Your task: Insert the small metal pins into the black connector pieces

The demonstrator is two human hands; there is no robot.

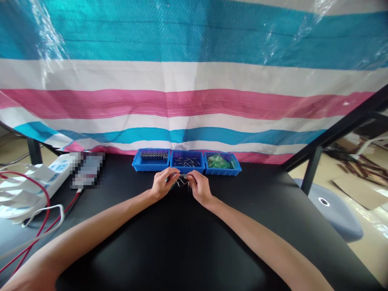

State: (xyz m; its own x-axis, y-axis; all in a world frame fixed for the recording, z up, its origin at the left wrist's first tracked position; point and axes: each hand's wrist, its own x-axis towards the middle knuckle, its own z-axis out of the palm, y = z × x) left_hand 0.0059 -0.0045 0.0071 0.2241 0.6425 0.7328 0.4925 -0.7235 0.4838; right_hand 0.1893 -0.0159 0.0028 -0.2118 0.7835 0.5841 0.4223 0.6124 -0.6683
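Observation:
Both of my hands meet just in front of the middle blue bin (187, 169), over the black table. My left hand (163, 186) is closed, its thumb and fingers pinched on one end of a small metal part (183, 176). At the other end, my right hand (200, 188) pinches the same part or one touching it; which, I cannot tell. Several thin metal pieces (181, 183) show between and below the fingertips, and their exact kind is too small to make out. A bit of green shows beside the left fingers.
The left blue bin (150, 166) holds rows of small metal cylinders; dark slim pins lie in the middle one. Green plastic bags (220, 161) fill the right bin (223, 171). A power strip (56, 173), a phone (87, 171) and cables occupy the left. A striped sheet (182, 105) hangs behind.

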